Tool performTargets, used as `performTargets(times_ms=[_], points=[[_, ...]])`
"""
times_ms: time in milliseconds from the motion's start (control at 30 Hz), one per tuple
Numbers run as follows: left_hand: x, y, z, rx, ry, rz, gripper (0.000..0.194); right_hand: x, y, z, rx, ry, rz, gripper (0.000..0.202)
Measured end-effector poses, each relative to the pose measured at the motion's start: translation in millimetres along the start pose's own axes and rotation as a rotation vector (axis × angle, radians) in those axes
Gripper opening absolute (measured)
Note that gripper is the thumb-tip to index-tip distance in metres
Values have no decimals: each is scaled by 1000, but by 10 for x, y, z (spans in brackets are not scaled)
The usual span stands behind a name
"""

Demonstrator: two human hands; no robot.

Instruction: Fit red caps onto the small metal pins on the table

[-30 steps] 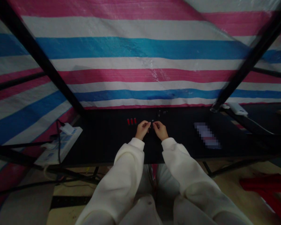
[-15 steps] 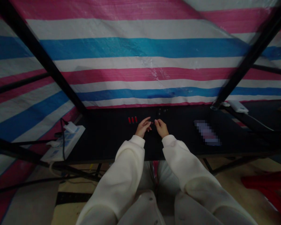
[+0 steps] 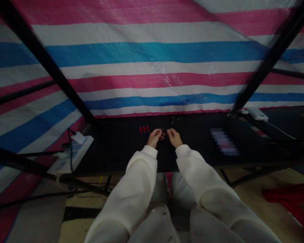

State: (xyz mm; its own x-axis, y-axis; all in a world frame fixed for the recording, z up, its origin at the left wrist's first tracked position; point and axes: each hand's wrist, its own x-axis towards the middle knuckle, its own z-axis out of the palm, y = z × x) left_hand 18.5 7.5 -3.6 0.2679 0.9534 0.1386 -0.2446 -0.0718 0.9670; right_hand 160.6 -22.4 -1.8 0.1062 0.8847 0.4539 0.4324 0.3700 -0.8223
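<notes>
Over the black table (image 3: pixel 111 148), my left hand (image 3: pixel 154 137) and my right hand (image 3: pixel 174 137) face each other, fingertips close together. Both are closed in a pinch around a small dark thing between them, too dark and tiny to name. Just left and beyond my left hand, three small red cylinders (image 3: pixel 144 129) stand or lie in a row. Past my right hand, near the table's back edge, are a small dark piece with a shiny spot (image 3: pixel 172 120) and several tiny metallic bits (image 3: pixel 179 119).
A white power strip (image 3: pixel 79 153) with plugs and cables sits at the left end. To the right lies a blurred-out flat object (image 3: pixel 224 141). A white box-shaped device (image 3: pixel 257 114) with a cable is farther right. Black frame posts (image 3: pixel 268 64) and a striped sheet (image 3: pixel 152 54) bound the back.
The fingers of my left hand have curled in from a more stretched pose to a pinch. My right hand has stayed nearly in place. The view has shifted slightly.
</notes>
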Motion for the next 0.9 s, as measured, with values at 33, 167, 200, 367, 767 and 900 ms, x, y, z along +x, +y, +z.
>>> performTargets(times_ms=[33,167,200,367,767,900], points=[[3,-6,0,-4,-1,-5,33,-2,-1,2,0,-3,-6,38],[7,-15,9,-15,-7,-42,30,-12,-9,6,-12,-18,-17,38],[7,-15,13,-16,-4,-52,29,-14,-11,6,-20,-20,-18,38],[13,-20,34,-14,11,-89,25,-21,-24,0,-53,-26,-21,38],[14,9,35,-40,57,-133,33,-21,-81,-13,-29,-63,17,41],[-3,30,41,-33,60,-129,39,-18,-64,-5,-4,-50,4,39]])
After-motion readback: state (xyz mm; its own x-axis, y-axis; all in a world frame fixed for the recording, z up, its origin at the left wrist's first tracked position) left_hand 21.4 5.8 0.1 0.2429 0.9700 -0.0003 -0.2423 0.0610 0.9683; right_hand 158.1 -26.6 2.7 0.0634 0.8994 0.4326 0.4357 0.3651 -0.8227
